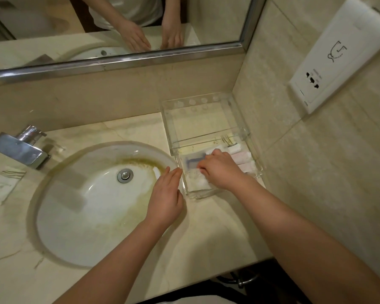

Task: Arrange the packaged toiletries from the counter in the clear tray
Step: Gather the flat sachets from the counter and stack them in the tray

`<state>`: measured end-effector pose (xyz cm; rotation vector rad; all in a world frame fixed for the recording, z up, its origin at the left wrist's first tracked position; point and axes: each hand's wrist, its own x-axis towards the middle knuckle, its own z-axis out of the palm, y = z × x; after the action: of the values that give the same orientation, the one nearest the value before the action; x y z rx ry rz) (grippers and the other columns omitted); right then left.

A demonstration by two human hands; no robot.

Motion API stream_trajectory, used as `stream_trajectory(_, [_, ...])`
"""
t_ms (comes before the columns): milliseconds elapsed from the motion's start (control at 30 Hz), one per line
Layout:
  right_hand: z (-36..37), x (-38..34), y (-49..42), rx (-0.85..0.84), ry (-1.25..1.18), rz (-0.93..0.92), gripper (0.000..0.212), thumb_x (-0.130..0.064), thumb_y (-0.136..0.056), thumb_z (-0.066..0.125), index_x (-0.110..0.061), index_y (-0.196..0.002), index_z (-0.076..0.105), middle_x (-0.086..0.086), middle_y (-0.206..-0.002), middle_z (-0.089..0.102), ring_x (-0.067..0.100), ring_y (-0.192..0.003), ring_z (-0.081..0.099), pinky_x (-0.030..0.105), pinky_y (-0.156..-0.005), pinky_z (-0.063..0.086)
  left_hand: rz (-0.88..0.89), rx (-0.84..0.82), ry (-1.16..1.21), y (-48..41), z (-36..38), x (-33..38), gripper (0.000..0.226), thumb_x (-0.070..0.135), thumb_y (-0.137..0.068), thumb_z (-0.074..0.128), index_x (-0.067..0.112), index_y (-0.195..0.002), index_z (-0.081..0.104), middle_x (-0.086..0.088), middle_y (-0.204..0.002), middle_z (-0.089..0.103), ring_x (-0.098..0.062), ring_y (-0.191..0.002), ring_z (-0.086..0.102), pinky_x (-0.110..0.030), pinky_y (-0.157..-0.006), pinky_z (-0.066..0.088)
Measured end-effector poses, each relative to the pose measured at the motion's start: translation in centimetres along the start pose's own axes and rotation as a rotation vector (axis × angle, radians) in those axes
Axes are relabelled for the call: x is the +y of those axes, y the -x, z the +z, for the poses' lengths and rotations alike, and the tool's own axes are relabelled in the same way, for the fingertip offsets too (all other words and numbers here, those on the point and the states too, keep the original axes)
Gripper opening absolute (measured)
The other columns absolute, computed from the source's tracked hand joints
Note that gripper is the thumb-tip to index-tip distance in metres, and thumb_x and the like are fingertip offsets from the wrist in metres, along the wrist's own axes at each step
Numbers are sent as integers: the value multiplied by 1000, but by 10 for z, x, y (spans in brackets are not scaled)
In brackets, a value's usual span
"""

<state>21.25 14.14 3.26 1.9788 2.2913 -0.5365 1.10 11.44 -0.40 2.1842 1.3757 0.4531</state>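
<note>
Bare forearms (294,216) reach across the counter (217,229) as the right hand (219,170) works among packaged toiletries (243,157) in the clear tray (208,137) at the far corner.
Its fingers (203,166) bend over them, grip unclear; the flat, open left hand (166,198) beside the tray should steady it.

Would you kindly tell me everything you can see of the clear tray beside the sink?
The clear tray is a rectangular box, apparently of transparent plastic, with low walls and a cross divider. It stands on the counter in the corner, right of the sink. Its far compartment looks bare; the near one holds packaged toiletries. The right hand reaches onto those packets; the left hand, fingers straight, is at its left wall.
</note>
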Motion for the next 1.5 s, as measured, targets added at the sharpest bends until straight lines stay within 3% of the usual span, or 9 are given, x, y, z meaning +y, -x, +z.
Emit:
stream_trajectory(200, [25, -9, 6, 240, -101, 43, 35, -27, -83, 66, -22, -118, 65, 3, -111, 64, 28, -108, 49, 42, -91, 43, 141, -112, -93, 10, 1, 9, 59, 12, -81, 38, 6, -139, 48, -11, -147, 47, -35, -143, 30, -50, -114, 30])
stream_trajectory(333, [42, -9, 35, 477, -206, 331, 34, -22, -81, 69, -20, -115, 65, 4, -112, 63, 27, -109, 49, 40, -91, 45, 160, -242, -203, 12, 6, 11, 62, 14, -87, 43, 13, -148, 33, -5, -159, 27, -31, -149, 10, -49, -119, 17])
stream_trajectory(533, [60, -25, 53, 439, -329, 497, 31, -16, -83, 68, -16, -114, 65, 8, -115, 60, 29, -109, 54, 40, -95, 45, 247, -341, -317, 13, 7, 9, 63, 18, -92, 40, 14, -153, 22, -4, -163, 15, -32, -150, -3, -49, -120, 4])
stream_trajectory(667, [52, -46, 47, 532, -281, 538, 27, -17, -83, 67, -19, -110, 65, 5, -114, 61, 26, -107, 51, 38, -92, 45, 221, -283, -235, 17, -8, 3, 64, 17, -90, 43, 13, -151, 27, -5, -161, 23, -31, -150, 6, -48, -121, 11])
stream_trajectory(800, [51, -92, 24, 526, -364, 333, 26, -15, -81, 66, -16, -107, 64, 8, -110, 64, 31, -107, 54, 37, -92, 40, 24, -129, -77, 38, -38, -22, 62, 13, -86, 48, 9, -147, 36, -9, -154, 37, -33, -147, 21, -42, -119, 20])
stream_trajectory(1167, [56, -316, -55, 157, -534, -239, 33, -23, -88, 63, -19, -121, 60, 1, -118, 63, 21, -113, 55, 32, -96, 41, -628, 455, 45, 162, -178, -181, 44, 3, -86, 53, 7, -130, 57, -14, -130, 59, -29, -122, 52, -28, -104, 34])
stream_trajectory(1300, [64, -381, -93, -16, -495, -239, 43, -35, -91, 60, -19, -130, 54, 3, -128, 59, 21, -117, 56, 32, -93, 43, -777, 599, 78, 174, -232, -252, 32, 7, -89, 56, 10, -120, 65, -13, -122, 62, -27, -116, 56, -29, -99, 38])
stream_trajectory(1433, [70, -442, -146, -79, -489, -74, 47, -40, -90, 60, -20, -131, 52, 7, -131, 58, 25, -112, 58, 32, -85, 44, -894, 575, 85, 164, -277, -332, 20, 14, -89, 59, 17, -103, 73, -11, -115, 65, -26, -109, 59, -28, -91, 41])
stream_trajectory(1500, [72, -466, -170, -56, -467, -7, 50, -41, -88, 62, -18, -131, 52, 9, -133, 55, 28, -116, 57, 35, -89, 45, -941, 555, 79, 154, -291, -361, 18, 15, -88, 61, 16, -101, 74, -13, -113, 64, -28, -103, 60, -29, -85, 43])
